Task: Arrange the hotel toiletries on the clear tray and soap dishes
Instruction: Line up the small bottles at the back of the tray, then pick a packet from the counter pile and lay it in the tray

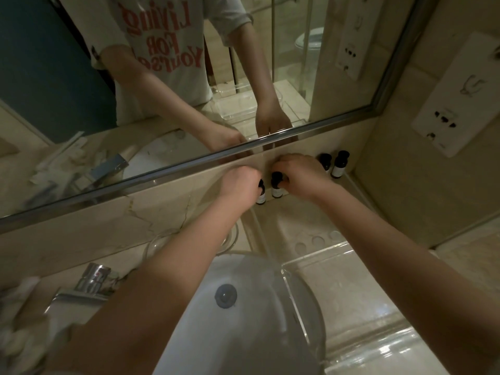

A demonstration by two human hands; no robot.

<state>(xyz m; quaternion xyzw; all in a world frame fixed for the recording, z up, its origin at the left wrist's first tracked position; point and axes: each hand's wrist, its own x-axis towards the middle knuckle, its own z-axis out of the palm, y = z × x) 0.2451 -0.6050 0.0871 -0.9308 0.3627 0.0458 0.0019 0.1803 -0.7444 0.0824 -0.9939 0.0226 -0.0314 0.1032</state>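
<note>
I am in the middle of setting out the small bottles along the back edge of the counter [365, 290], right under the mirror [189, 163]. My left hand [239, 185] is curled round one dark-capped bottle [261, 195], and my right hand [300, 174] pinches the cap of a second bottle [276, 186] just beside it; both look upright and close together. Two more bottles [332, 163] already stand side by side in the far right corner. The clear tray [313, 254] shows its rim near the front right, beside the basin [243, 334], though I cannot tell whether its base reaches under these bottles. Next, I judge, I should square this pair with the corner pair, labels forward, then loosen both grips without tipping them.
</note>
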